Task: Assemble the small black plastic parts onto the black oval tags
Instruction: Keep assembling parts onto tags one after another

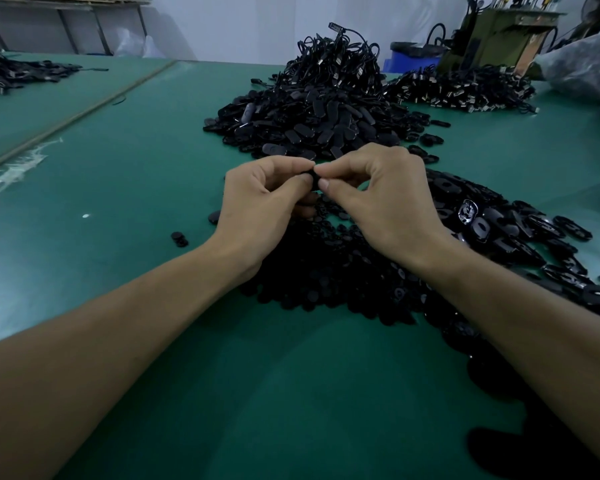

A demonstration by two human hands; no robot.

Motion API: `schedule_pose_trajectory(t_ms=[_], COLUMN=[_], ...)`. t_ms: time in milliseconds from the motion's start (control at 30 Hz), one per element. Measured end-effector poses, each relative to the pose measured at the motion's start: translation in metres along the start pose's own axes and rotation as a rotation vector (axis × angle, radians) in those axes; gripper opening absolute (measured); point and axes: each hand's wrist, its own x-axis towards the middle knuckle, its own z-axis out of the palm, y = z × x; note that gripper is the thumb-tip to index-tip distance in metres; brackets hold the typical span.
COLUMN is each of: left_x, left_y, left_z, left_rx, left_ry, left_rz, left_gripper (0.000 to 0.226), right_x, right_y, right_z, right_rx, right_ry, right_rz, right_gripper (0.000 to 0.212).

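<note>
A bare left forearm (pixel 118 323) and right forearm (pixel 516 323) reach up from the bottom corners of the frame across a flat green table mat (pixel 101 188). Under the wrists at mid-frame lies a loose heap of small matte black plastic parts (pixel 326 275), with one stray black part (pixel 179 239) at its left. At centre, the left hand (pixel 257 202) and right hand (pixel 385 199) meet with fingers curled, thumb and forefinger tips of each pinching one small black plastic piece (pixel 309 178). It is mostly hidden, so whether it is a tag, a part or both cannot be told. The grip is on edges only, so an uneven squeeze would likely let the piece spring out and vanish among the identical black heaps below. Glossy black pieces (pixel 499 230) spread to the right. Beyond the hands rises a mound of black oval plastic tags (pixel 309 129), topped by a tangle of black cords (pixel 340 60). Every heap sits loose on the mat. The only container visible is a blue plastic tub (pixel 409 62) at upper right; its contents cannot be made out.
</note>
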Motion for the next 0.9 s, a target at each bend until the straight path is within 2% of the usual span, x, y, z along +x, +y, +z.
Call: schedule_pose_trajectory(t_ms=[167,567,900], left_x=[0.0,0.002,0.003], left_y=[0.0,-0.002,-0.003], left_z=[0.0,-0.001,-0.001], left_rx=[-0.029,-0.059,-0.072], left_ry=[-0.025,-0.014,-0.038], left_rz=[-0.024,-0.022,-0.023], left_gripper=[0.016,0.021,0.02], right_x=[0.0,0.007,0.009], right_y=[0.001,0.008,0.01], right_z=[0.0,-0.001,-0.001], right_rx=[-0.004,0.119,0.171], right_ry=[0.015,-0.004,-0.026], right_rz=[-0.01,0.196,0.225], right_gripper=[0.013,0.009,0.013])
